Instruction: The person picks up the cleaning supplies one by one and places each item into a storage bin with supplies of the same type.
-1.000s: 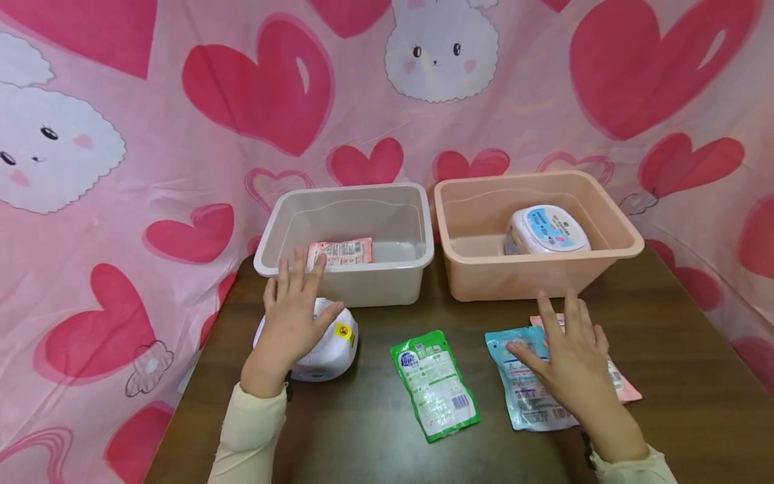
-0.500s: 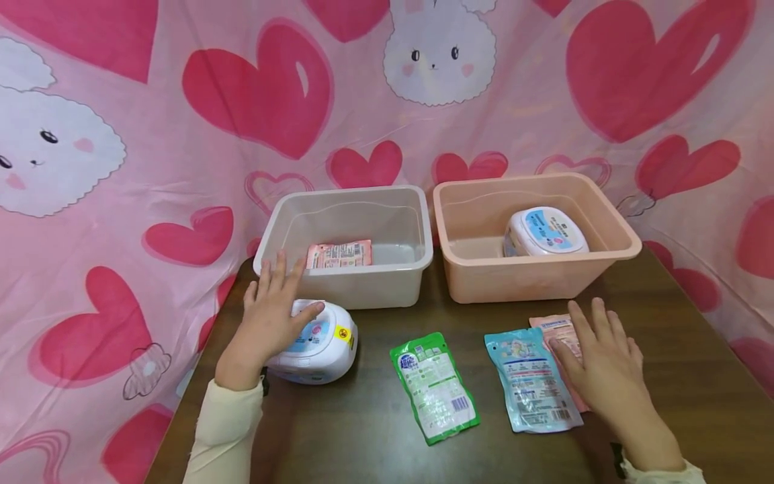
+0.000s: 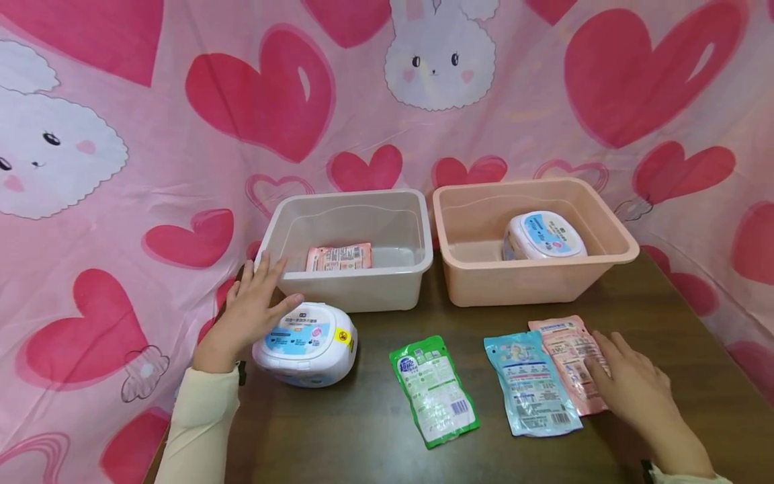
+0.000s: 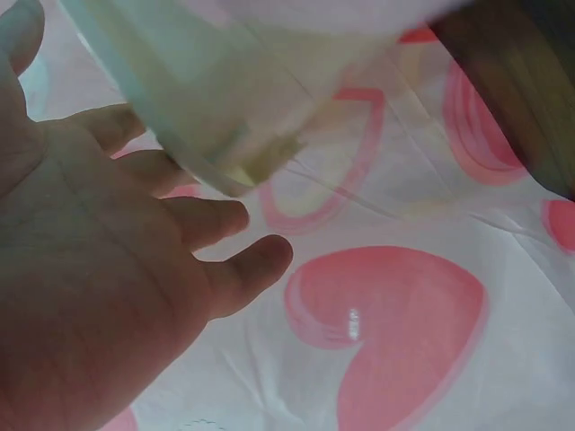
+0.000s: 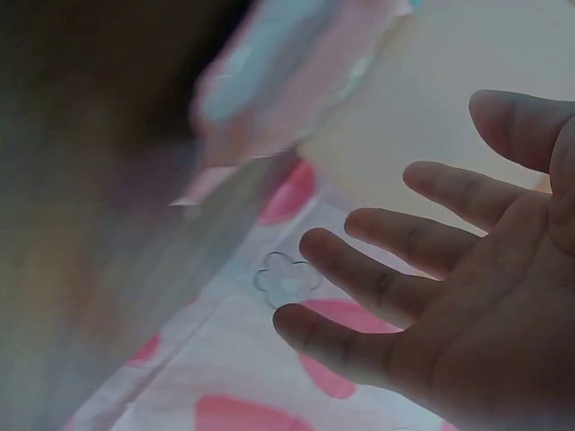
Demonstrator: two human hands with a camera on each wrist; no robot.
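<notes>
My left hand, fingers spread, is at the left side of a white lidded tub with a blue label and yellow sticker. In the left wrist view the left palm holds nothing. Over the right edge of a pink pouch is my right hand, its fingers loosely extended. A light blue pouch lies against the pink one, partly over it. Between tub and pouches lies a green and white pouch. The right wrist view shows the right hand with nothing in it.
At the back left a grey bin contains a pink pouch. Beside it, a peach bin has another white lidded tub inside. A pink heart-patterned cloth hangs behind the brown table.
Both hands have drawn apart: the left moved left, uncovering the tub's lid, and the right moved right and down, off the light blue pouch. The tub and pouches stay in place.
</notes>
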